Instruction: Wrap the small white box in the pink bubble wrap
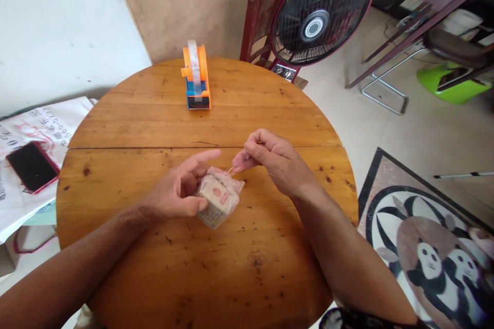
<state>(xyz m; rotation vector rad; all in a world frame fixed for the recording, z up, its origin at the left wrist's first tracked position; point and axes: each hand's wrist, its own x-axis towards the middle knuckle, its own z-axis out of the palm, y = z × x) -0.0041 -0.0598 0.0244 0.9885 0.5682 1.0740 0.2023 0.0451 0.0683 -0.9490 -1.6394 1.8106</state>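
1. The left hand [185, 185] has its grip closed on the small box [216, 198], thumb at the near side and forefinger stretched clear; a loose hold on slick wrapping could let the box twist or drop.
2. The right hand [272, 157] has its grip pinched nearly closed, seemingly on a thin yellowish strand [230, 169], though blur leaves its nature uncertain; too hard a pull might snap it or tear the clear plastic wrap [236, 184].
3. The box sits between the hands, over the middle of the round table [247, 257]; whether it touches the wood, I cannot tell.
4. Bare wood surrounds it, with the near rim and both sides well apart.
5. Far side: the tape dispenser [197, 79] stands near the rim, so a wide reach forward could knock it off.
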